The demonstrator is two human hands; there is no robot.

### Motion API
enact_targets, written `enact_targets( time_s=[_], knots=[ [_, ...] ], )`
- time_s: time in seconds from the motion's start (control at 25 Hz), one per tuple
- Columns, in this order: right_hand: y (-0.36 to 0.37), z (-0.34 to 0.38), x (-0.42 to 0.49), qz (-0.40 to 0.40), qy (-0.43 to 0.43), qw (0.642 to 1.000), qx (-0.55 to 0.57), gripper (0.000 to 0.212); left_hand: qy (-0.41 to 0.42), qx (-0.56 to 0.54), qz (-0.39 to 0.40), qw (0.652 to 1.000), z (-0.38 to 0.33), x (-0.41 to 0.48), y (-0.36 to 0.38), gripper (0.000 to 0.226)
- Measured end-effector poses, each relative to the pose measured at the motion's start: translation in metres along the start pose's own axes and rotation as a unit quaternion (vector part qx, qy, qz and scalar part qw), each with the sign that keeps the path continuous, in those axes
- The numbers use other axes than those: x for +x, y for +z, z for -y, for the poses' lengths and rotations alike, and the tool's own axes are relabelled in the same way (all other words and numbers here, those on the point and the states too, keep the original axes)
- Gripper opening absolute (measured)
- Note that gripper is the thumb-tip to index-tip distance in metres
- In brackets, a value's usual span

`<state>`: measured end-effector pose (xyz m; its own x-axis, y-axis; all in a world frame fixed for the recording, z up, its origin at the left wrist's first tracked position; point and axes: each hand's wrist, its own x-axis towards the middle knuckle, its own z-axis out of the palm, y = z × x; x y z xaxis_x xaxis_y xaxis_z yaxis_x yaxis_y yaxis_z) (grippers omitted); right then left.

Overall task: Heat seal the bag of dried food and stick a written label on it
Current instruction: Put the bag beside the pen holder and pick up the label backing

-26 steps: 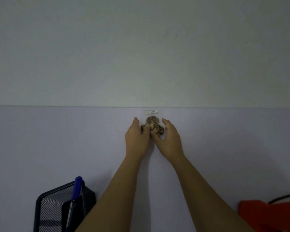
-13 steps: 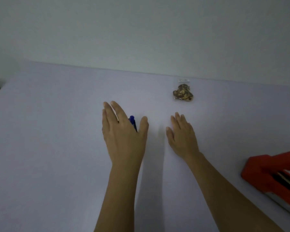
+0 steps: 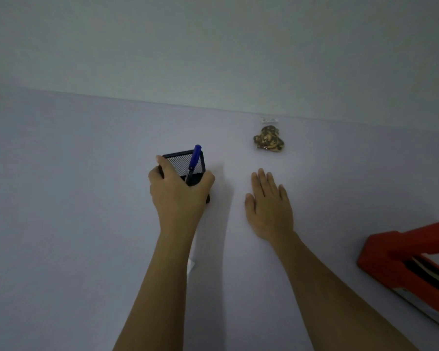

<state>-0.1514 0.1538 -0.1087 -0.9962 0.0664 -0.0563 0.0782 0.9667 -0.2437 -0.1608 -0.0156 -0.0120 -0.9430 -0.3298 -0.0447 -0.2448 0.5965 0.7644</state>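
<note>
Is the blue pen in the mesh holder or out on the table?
In. The blue pen leans inside the black mesh holder, which the left hand grips.

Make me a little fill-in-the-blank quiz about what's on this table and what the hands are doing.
The left hand grips the black mesh holder, in which a ____ pen stands.
The right hand lies flat on the ____, holding nothing.
The bag of dried food lies by the wall, touched by ____ hand.
The heat sealer on the right is ____.
Missing words: blue; table; neither; red.
</note>
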Motion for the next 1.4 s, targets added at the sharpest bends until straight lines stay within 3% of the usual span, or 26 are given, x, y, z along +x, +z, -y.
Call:
enact_targets(
  time_s=[0.2,0.4,0.56,0.8,0.96,1.08,1.2,1.4],
  knots=[
    [0.001,-0.002,0.002,0.0,-0.002,1.0,0.009,0.069,0.068,0.005,0.057,0.996,-0.05,0.081,0.051,0.098],
    [0.0,-0.001,0.003,0.003,-0.003,1.0,0.019,0.063,0.093,0.024,0.095,0.991,-0.082,0.132,0.096,0.092],
    [-0.001,0.0,0.004,0.003,-0.004,1.0,0.029,0.06,0.12,0.058,0.108,0.985,-0.097,0.145,0.109,0.09],
    [-0.001,-0.001,0.004,0.008,-0.006,1.0,0.03,0.06,0.098,0.082,0.127,0.984,-0.1,0.152,0.112,0.106],
    [0.0,-0.002,0.006,0.003,-0.008,1.0,0.025,0.062,0.101,0.035,0.111,0.988,-0.106,0.135,0.093,0.108],
    [0.001,-0.002,0.005,-0.003,-0.008,1.0,0.011,0.068,0.123,-0.027,0.06,0.99,-0.083,0.111,0.065,0.09],
    [0.001,-0.001,0.005,-0.001,-0.01,1.0,-0.008,0.068,0.131,-0.002,0.042,0.99,-0.029,0.066,0.036,0.07],
    [0.004,0.013,-0.013,0.018,0.011,1.0,-0.004,0.056,0.048,0.031,0.031,0.998,0.06,-0.031,0.002,0.05]
  ],
)
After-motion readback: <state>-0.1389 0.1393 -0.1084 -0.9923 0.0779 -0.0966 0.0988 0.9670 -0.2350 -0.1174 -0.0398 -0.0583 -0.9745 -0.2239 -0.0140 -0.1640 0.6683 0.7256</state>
